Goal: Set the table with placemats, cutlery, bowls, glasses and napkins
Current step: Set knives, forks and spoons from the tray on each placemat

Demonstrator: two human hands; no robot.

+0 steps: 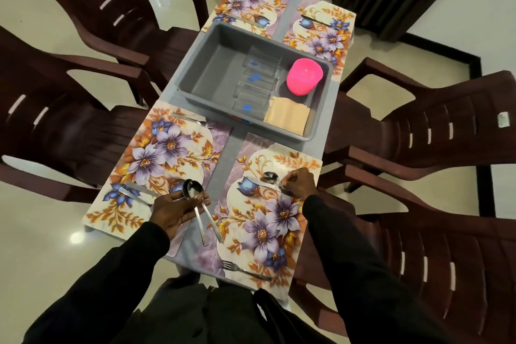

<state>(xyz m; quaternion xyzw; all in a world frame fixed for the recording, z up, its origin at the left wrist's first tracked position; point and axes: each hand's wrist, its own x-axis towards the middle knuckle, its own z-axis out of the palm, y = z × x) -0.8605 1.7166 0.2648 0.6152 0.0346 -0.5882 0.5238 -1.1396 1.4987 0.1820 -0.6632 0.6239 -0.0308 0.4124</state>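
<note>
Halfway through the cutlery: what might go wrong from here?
1. The left hand grips the spare spoons near their bowls, handles hanging free; one may slip out.
2. The fork lies at the near edge of the near right placemat, close to the person's body; leaning in might knock it off.
3. The right hand sets a spoon beside the knife and could nudge the knife askew.
</note>
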